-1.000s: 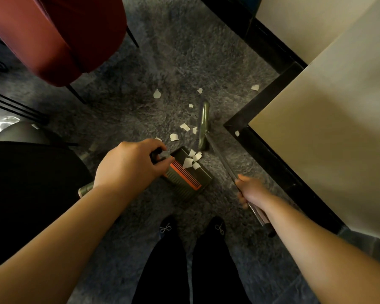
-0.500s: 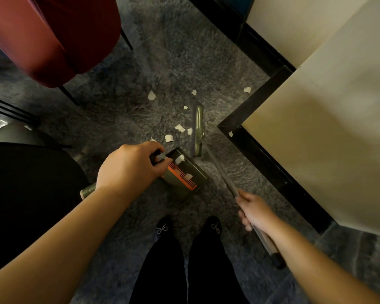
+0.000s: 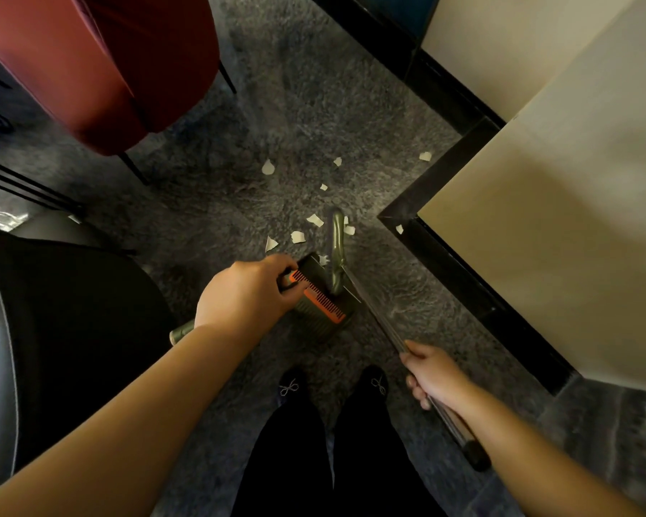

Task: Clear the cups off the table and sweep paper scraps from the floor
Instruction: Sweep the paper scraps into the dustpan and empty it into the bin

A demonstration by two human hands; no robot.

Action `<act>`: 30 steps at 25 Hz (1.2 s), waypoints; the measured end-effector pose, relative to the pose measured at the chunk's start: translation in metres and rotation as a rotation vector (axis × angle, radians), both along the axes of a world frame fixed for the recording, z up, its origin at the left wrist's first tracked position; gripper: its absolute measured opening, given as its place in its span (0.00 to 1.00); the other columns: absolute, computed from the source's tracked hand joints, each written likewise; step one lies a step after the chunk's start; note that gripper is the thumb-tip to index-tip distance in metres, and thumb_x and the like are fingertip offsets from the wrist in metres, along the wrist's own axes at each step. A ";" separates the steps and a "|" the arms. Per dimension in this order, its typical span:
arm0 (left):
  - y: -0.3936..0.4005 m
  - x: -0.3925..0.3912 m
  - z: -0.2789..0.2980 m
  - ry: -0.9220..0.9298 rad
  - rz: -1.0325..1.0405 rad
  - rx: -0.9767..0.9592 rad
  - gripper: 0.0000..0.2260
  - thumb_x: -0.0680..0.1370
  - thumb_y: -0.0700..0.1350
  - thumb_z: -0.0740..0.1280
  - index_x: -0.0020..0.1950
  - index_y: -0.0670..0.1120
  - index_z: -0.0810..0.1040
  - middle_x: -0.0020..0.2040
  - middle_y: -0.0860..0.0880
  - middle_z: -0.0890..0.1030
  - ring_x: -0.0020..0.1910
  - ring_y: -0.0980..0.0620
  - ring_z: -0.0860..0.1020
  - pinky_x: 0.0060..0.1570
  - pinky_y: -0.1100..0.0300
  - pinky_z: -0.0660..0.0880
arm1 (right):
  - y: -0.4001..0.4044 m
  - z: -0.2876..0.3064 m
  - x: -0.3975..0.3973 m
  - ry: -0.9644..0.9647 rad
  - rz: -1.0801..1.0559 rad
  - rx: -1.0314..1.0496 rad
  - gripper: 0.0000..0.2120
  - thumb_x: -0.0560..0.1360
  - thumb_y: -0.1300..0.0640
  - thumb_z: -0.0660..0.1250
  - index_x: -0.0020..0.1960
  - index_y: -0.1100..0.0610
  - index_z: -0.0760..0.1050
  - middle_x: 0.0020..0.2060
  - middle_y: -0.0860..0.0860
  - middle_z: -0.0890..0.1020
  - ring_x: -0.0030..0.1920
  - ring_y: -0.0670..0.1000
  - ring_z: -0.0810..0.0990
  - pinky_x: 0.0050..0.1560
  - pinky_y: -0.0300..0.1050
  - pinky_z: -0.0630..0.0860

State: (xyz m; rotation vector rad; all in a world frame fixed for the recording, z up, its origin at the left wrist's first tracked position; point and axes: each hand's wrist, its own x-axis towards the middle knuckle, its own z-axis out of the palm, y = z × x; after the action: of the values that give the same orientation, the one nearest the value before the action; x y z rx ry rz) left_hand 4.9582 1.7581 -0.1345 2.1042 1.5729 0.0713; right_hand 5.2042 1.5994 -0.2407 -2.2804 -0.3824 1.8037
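Since earlier: broom head [image 3: 337,251] drawn into dustpan [image 3: 323,292], scraps swept in. Left hand [image 3: 245,298] grips dustpan, right hand [image 3: 435,375] grips broom handle. Paper scraps [image 3: 298,236] still scattered on carpet [image 3: 314,106] beyond; sweeping partly done. Cups not in view.

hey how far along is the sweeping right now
Partly done. One scrap already lies in the dustpan, which the left hand grips. In hand: the right hand holds the broom, its head at the pan's mouth. Left: several scraps on the carpet, such as one near the table and one farther out. The cups are out of view.
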 end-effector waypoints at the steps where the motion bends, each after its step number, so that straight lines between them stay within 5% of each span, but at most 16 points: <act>1: -0.001 -0.003 0.001 0.003 -0.005 -0.001 0.12 0.73 0.61 0.67 0.54 0.58 0.78 0.40 0.53 0.82 0.39 0.50 0.81 0.38 0.53 0.79 | 0.000 0.006 -0.002 0.011 -0.007 0.012 0.20 0.82 0.59 0.58 0.73 0.53 0.63 0.26 0.54 0.69 0.17 0.47 0.66 0.17 0.37 0.63; 9: 0.020 -0.038 0.005 0.077 -0.094 0.038 0.13 0.71 0.61 0.69 0.54 0.60 0.80 0.40 0.54 0.83 0.39 0.49 0.81 0.37 0.57 0.77 | 0.049 -0.011 0.035 0.052 -0.063 -0.045 0.27 0.82 0.61 0.57 0.77 0.48 0.53 0.34 0.58 0.78 0.29 0.51 0.75 0.20 0.37 0.68; 13: 0.023 -0.044 0.003 0.057 -0.117 0.073 0.12 0.71 0.60 0.69 0.52 0.59 0.80 0.38 0.55 0.82 0.37 0.50 0.81 0.35 0.56 0.78 | 0.042 -0.031 0.023 0.054 0.001 -0.056 0.26 0.81 0.65 0.56 0.75 0.47 0.59 0.31 0.55 0.73 0.20 0.47 0.70 0.19 0.36 0.66; 20: 0.023 -0.053 -0.001 0.050 -0.084 0.075 0.13 0.69 0.62 0.69 0.51 0.60 0.80 0.38 0.54 0.83 0.37 0.49 0.81 0.36 0.54 0.79 | 0.007 -0.016 0.000 -0.084 0.083 0.045 0.25 0.80 0.58 0.62 0.75 0.46 0.61 0.30 0.50 0.76 0.21 0.47 0.70 0.21 0.40 0.68; 22: 0.024 -0.051 -0.001 0.050 -0.081 0.072 0.13 0.69 0.61 0.69 0.51 0.60 0.80 0.37 0.54 0.83 0.37 0.48 0.81 0.36 0.53 0.79 | 0.015 -0.016 0.003 -0.112 0.124 0.069 0.26 0.80 0.58 0.62 0.75 0.45 0.61 0.37 0.50 0.78 0.21 0.46 0.71 0.21 0.40 0.68; 25: 0.024 -0.048 -0.001 0.056 -0.100 0.093 0.12 0.71 0.61 0.69 0.51 0.60 0.80 0.37 0.55 0.82 0.36 0.50 0.80 0.35 0.54 0.78 | 0.039 -0.029 0.012 -0.189 0.252 0.121 0.25 0.80 0.57 0.61 0.76 0.48 0.60 0.67 0.52 0.73 0.38 0.47 0.77 0.30 0.36 0.69; 28: 0.023 -0.044 -0.002 0.050 -0.111 0.117 0.10 0.71 0.59 0.70 0.50 0.59 0.80 0.36 0.55 0.82 0.35 0.50 0.80 0.34 0.55 0.78 | 0.066 -0.044 0.021 -0.212 0.306 0.094 0.25 0.81 0.57 0.60 0.76 0.50 0.60 0.73 0.53 0.67 0.62 0.56 0.75 0.44 0.41 0.73; 30: 0.024 -0.042 -0.003 0.046 -0.107 0.124 0.10 0.71 0.60 0.69 0.50 0.59 0.80 0.35 0.55 0.82 0.35 0.50 0.80 0.34 0.55 0.78 | 0.078 -0.053 0.025 -0.188 0.370 0.078 0.25 0.81 0.57 0.60 0.76 0.50 0.58 0.73 0.54 0.66 0.59 0.54 0.75 0.42 0.40 0.71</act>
State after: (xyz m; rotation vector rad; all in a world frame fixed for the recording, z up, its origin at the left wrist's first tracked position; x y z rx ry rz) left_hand 4.9161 1.7818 -0.1374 2.2978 1.5142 0.0858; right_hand 5.2290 1.6771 -0.2940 -2.4563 -0.9451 1.6888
